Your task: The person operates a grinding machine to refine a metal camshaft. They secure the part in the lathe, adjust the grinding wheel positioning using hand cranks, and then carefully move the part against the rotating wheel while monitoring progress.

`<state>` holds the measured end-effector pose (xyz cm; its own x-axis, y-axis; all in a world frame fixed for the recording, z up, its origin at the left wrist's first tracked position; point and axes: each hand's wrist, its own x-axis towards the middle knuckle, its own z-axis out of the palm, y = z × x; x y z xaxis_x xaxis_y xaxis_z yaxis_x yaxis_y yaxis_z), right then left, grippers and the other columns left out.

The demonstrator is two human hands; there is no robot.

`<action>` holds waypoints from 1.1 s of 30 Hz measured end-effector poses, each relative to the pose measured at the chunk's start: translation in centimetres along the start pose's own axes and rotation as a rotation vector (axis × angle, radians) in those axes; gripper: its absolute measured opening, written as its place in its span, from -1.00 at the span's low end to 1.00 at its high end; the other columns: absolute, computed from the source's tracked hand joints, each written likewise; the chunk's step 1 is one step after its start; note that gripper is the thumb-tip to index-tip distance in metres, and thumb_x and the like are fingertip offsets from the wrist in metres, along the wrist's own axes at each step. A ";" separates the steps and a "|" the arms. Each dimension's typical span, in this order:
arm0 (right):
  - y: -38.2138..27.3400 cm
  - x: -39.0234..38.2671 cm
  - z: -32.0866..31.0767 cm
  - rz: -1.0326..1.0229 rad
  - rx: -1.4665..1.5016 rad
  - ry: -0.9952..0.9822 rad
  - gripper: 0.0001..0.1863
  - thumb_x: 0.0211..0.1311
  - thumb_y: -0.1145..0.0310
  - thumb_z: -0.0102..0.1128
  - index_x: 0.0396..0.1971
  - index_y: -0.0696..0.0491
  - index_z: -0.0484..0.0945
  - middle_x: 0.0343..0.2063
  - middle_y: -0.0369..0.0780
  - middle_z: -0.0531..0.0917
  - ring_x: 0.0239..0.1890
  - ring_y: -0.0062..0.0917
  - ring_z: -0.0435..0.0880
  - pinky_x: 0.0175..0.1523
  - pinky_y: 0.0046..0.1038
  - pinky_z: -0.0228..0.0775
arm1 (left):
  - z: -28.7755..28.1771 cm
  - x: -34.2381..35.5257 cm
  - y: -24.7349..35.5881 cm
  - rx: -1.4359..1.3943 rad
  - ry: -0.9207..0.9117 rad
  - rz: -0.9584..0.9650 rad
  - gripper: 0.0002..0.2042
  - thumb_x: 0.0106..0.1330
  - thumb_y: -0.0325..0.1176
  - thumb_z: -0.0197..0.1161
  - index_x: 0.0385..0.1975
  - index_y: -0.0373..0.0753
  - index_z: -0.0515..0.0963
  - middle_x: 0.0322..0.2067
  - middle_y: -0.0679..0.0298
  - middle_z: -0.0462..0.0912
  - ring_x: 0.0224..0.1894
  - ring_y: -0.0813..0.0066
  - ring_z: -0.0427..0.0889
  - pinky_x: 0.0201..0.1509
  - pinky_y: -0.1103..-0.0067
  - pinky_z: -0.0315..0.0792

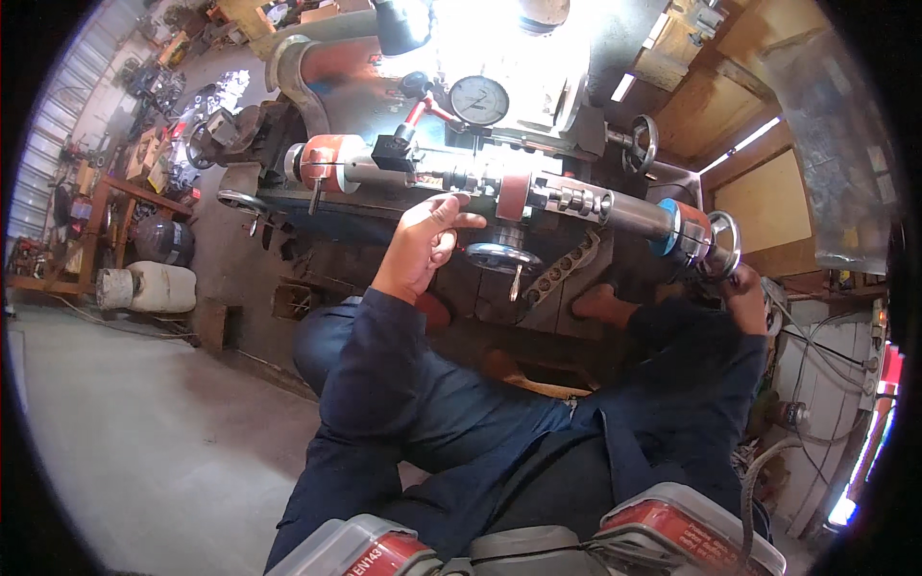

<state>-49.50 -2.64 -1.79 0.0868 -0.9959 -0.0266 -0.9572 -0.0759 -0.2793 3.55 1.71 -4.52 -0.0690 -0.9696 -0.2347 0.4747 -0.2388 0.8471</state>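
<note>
A long metal shaft with lobes (581, 202) lies across the machine, held between a red-collared head (327, 163) on the left and a blue-and-red collared head (680, 230) on the right. Just in front of the shaft is my left hand (423, 245), its index finger stretched toward the middle, other fingers partly curled, nothing held. A round dial gauge (478, 101) stands behind the shaft on a red jointed arm (415, 117) with a black block base (393, 154). At the far right, my right hand (747, 293) grips the lower rim of a handwheel (736, 245); its fingers are partly hidden.
Between my hands a handwheel with a crank handle (504, 257) juts toward me. Two more handwheels sit at the left front (240, 202) and back right (643, 144). A bright lamp (401, 27) glares above. A pale gas cylinder (149, 288) lies on the left floor.
</note>
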 end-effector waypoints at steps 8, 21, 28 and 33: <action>0.3 0.6 -3.0 0.018 0.525 0.078 -0.80 0.34 0.39 0.19 -0.17 0.21 0.62 -0.31 -0.25 0.69 -0.24 -0.62 0.58 -0.05 -0.50 0.41 | -0.1 0.4 -0.3 -0.021 0.058 -0.012 -0.70 0.39 -0.35 0.08 0.02 -0.39 0.39 -0.25 0.06 0.65 -0.72 0.82 0.21 -0.71 0.84 0.07; 0.2 7.1 1.3 0.088 0.740 0.206 -0.69 0.45 0.27 -0.05 -0.20 0.17 0.60 -0.32 -0.31 0.65 -0.26 -0.62 0.56 -0.12 -0.53 0.43 | -0.4 0.8 -0.8 -0.002 0.065 -0.030 -0.71 0.38 -0.36 0.09 0.02 -0.35 0.40 -0.22 0.05 0.64 -0.76 0.82 0.19 -0.73 0.83 0.06; 3.6 4.5 3.5 -0.135 0.311 0.105 -0.65 0.38 0.20 0.01 -0.23 0.22 0.58 -0.39 -0.34 0.60 -0.30 -0.59 0.53 -0.17 -0.47 0.38 | -0.3 0.9 -0.6 -0.009 0.061 -0.024 -0.70 0.37 -0.36 0.10 0.03 -0.36 0.40 -0.22 0.03 0.64 -0.75 0.82 0.20 -0.73 0.83 0.06; 5.1 1.3 2.0 -0.154 0.071 -0.014 -0.66 0.38 0.21 0.03 -0.20 0.21 0.58 -0.40 -0.37 0.59 -0.31 -0.62 0.51 -0.17 -0.47 0.37 | -0.2 0.7 -0.5 0.004 0.071 -0.017 -0.67 0.37 -0.36 0.10 0.06 -0.38 0.38 -0.22 0.05 0.64 -0.73 0.82 0.22 -0.72 0.84 0.07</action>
<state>-53.68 -4.23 -5.16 0.2349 -0.9720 0.0085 -0.9104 -0.2231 -0.3483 3.46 1.18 -5.18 -0.0143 -0.9593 -0.2821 0.4701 -0.2555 0.8448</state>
